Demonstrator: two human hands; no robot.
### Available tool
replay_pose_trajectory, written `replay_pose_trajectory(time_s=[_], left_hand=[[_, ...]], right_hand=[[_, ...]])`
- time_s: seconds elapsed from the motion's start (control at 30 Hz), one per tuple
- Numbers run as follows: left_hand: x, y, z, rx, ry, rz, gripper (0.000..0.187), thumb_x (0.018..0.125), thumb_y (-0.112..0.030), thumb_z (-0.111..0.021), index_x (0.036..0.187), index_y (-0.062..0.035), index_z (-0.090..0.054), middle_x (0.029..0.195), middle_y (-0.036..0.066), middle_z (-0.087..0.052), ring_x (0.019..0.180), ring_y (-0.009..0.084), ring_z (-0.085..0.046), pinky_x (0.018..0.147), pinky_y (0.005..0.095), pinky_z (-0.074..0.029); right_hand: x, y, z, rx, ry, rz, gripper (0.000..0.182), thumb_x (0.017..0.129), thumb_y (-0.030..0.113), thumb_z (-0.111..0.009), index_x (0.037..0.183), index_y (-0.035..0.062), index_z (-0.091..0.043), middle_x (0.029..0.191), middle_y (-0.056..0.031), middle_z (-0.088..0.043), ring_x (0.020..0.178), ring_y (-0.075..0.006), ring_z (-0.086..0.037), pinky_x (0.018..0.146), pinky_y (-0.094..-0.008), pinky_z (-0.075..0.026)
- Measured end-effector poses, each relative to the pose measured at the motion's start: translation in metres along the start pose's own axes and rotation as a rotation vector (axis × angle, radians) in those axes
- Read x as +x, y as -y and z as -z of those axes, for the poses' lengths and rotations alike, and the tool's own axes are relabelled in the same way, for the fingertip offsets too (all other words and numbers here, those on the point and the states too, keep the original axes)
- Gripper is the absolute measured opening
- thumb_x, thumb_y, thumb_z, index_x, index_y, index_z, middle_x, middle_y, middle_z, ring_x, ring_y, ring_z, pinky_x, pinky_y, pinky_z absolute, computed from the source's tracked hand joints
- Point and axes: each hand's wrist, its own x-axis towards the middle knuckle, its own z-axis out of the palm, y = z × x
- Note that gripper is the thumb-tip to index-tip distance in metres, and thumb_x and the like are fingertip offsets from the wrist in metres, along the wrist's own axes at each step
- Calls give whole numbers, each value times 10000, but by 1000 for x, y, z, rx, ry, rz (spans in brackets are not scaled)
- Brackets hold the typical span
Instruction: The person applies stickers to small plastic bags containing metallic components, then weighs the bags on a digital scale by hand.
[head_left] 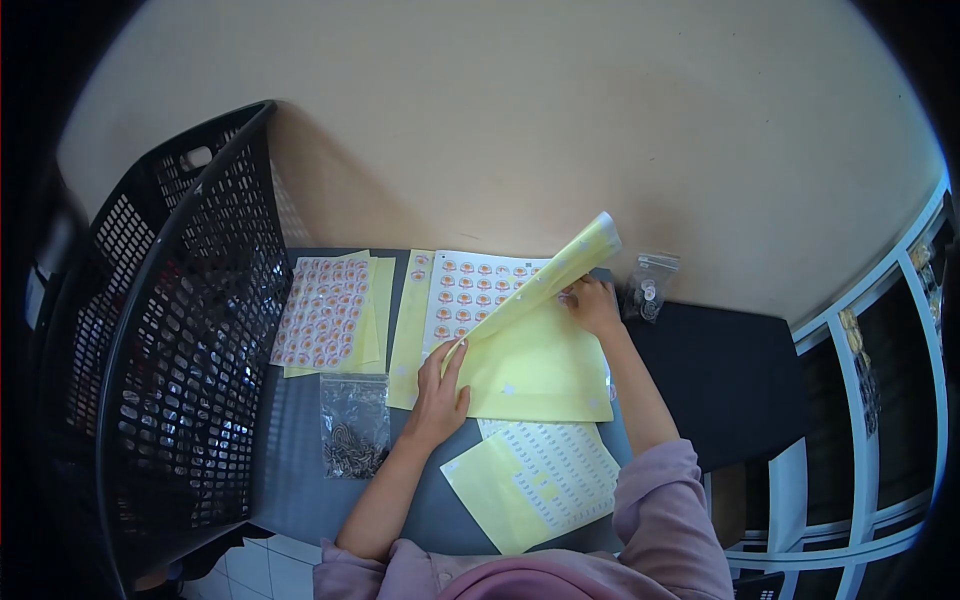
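Observation:
A large yellow backing sheet [545, 370] lies at the middle of the table, its upper part curled up toward the right. Under and behind it shows a white sheet of small printed stickers [485, 285]. My left hand [438, 400] touches the lower left end of the curl, fingers apart. My right hand [594, 303] has its fingers closed on the yellow sheet near its right edge. Below lies another yellow sheet with pale blue stickers [570, 470]. On the left sits a sheet full of round stickers [322, 310] on yellow paper.
A tall black plastic basket [190, 330] stands at the left. A clear bag of metal pieces [354, 430] lies on the grey table [290, 490]. Another small bag [648, 288] rests at the back right, near a black surface [720, 370]. White rails [860, 400] stand at the far right.

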Motion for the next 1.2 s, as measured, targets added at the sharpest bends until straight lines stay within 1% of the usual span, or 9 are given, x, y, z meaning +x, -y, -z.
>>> replay_pose_trajectory(time_s=[0.1,0.17,0.3,0.37,0.57,0.8,1.1,1.17,1.2], left_hand=[[1,0,1,-2,17,1,692,690,5,-584,1302,-61,-267,1249,169,-288,1173,335,-292,963,415,-274],[1,-1,1,-10,17,4,691,692,4,-583,1302,-60,-265,1250,169,-284,1176,334,-288,965,416,-270],[1,0,0,-19,20,17,692,695,2,-581,1305,-62,-261,1252,169,-278,1178,333,-286,967,419,-265],[1,1,0,-18,21,16,692,695,2,-581,1305,-62,-261,1250,168,-279,1176,334,-287,966,419,-266],[2,0,1,-21,25,21,692,693,7,-577,1305,-63,-262,1247,167,-281,1172,332,-294,962,417,-270],[1,1,0,-13,24,24,689,692,7,-573,1304,-59,-263,1251,162,-282,1175,328,-290,965,411,-266],[1,2,0,-15,25,21,680,696,-1,-570,1302,-64,-267,1247,167,-285,1173,329,-289,967,413,-265],[1,2,0,-21,25,20,681,696,0,-571,1302,-64,-267,1246,167,-286,1173,330,-289,966,414,-265],[2,2,0,-27,24,18,682,695,0,-571,1302,-64,-267,1245,168,-286,1172,330,-289,966,414,-266]], right_hand=[[5,4,-7,-31,30,-73,172,697,109,-582,864,92,-618,970,-79,-568,975,-254,-505,839,-400,-357],[3,7,-15,-142,-183,3,162,690,58,-563,843,61,-616,924,-98,-574,964,-267,-518,842,-392,-360],[4,0,-27,-154,-246,146,167,690,19,-540,842,33,-609,890,-122,-578,891,-290,-552,794,-404,-415],[3,12,-14,-133,-34,-50,190,696,-9,-517,861,26,-604,897,-150,-579,815,-321,-576,733,-415,-464],[0,15,-1,-43,8,-56,175,700,-11,-519,850,25,-601,901,-183,-582,795,-362,-578,708,-424,-477],[4,6,3,-3,69,-51,143,709,-10,-513,822,28,-592,834,-185,-593,800,-351,-575,708,-422,-470],[14,2,9,49,212,-29,128,721,12,-497,827,39,-564,960,-193,-548,907,-332,-536,763,-403,-444],[16,-2,6,44,256,27,275,759,1,-482,1033,20,-460,1053,-181,-474,987,-331,-475,785,-382,-415],[17,-5,4,44,256,28,275,759,1,-482,1033,20,-460,1053,-181,-474,987,-331,-475,785,-382,-415]])
